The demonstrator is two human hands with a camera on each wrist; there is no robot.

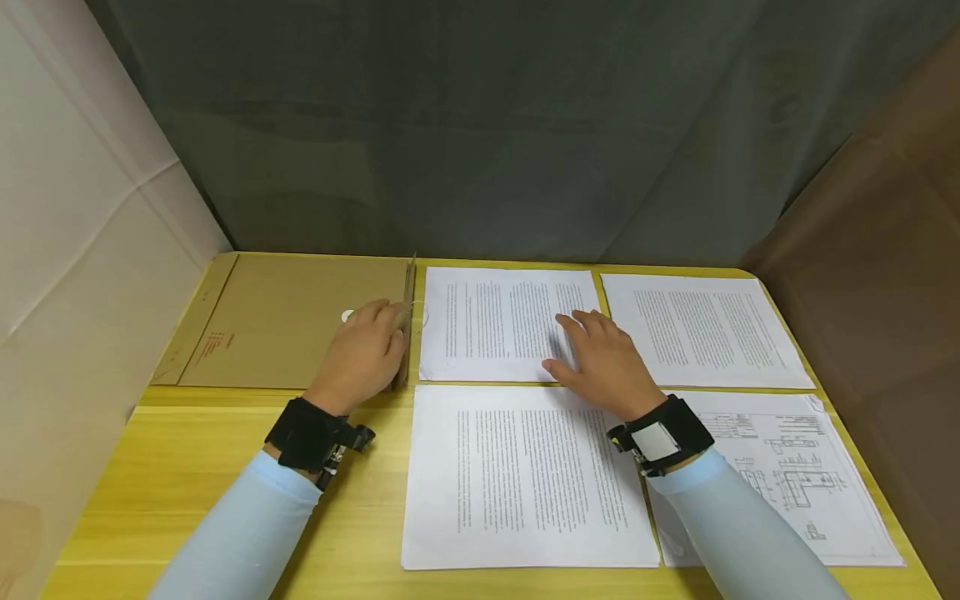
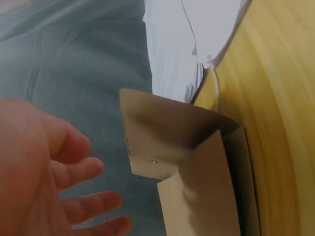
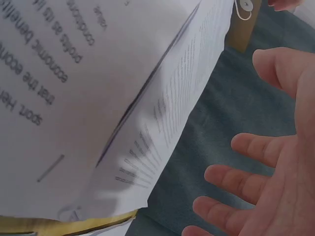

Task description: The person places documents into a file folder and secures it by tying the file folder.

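**Fingers on an envelope flap and a printed page**

The fingers (image 1: 386, 315) of the left hand (image 1: 363, 354) lie nearly straight against the raised flap of the brown envelope (image 1: 292, 329), which stands on edge at the envelope's right side; the envelope lies flat at the desk's (image 1: 187, 467) far left. The right hand (image 1: 603, 358) rests with fingers (image 1: 581, 321) spread and relaxed on the upper middle sheet (image 1: 495, 321), gripping nothing.

Small red print sits at the envelope's near-left corner, too small to read. The right wrist view catches "economic", "sport" and "that the" on a page. Four sheets lie in a two-by-two block: three of dense text, the near-right sheet (image 1: 802, 475) a line drawing with a table. They are nearly edge to edge. Bare wood shows in front of the envelope, along the near-left edge.
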